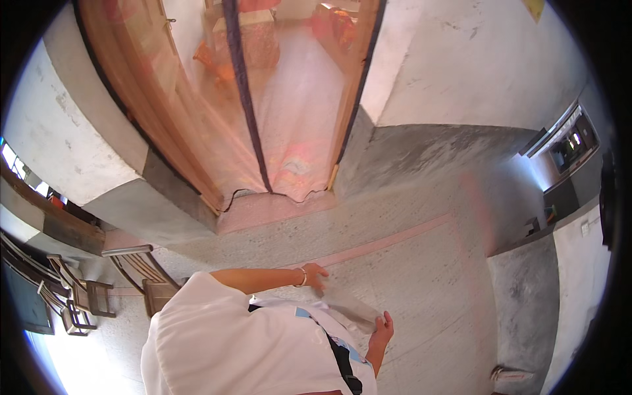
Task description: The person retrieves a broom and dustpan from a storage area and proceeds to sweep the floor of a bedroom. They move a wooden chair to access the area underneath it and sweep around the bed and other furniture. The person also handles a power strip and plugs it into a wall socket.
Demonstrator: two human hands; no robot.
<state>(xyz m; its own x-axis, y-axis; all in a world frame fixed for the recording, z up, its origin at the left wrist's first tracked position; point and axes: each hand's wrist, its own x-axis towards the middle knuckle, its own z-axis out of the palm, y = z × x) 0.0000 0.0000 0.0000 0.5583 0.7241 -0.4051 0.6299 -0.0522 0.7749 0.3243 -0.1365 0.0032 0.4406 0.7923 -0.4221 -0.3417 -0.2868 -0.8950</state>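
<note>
In front of my white shirt, a thin, see-through greyish sheet (354, 308) that looks like plastic film stretches between my hands. My left hand (314, 276), with a bracelet at its wrist, is closed at the sheet's far left end; its fingers are slightly blurred. Closer to me and to the right, my right hand (382, 326) grips the other end, fingers bent and pointing up. What kind of sheet it is I cannot make out. A dark strap with a buckle (353, 382) crosses my shirt.
Ahead, a doorway holds a sheer pink curtain (296, 112) with a dark middle edge. Wooden chairs (155, 289) stand to the left. Grey-and-white walls (461, 66) flank the speckled floor (428, 289). Another opening (569, 148) lies to the right, and a small bundle (512, 374) at the lower right.
</note>
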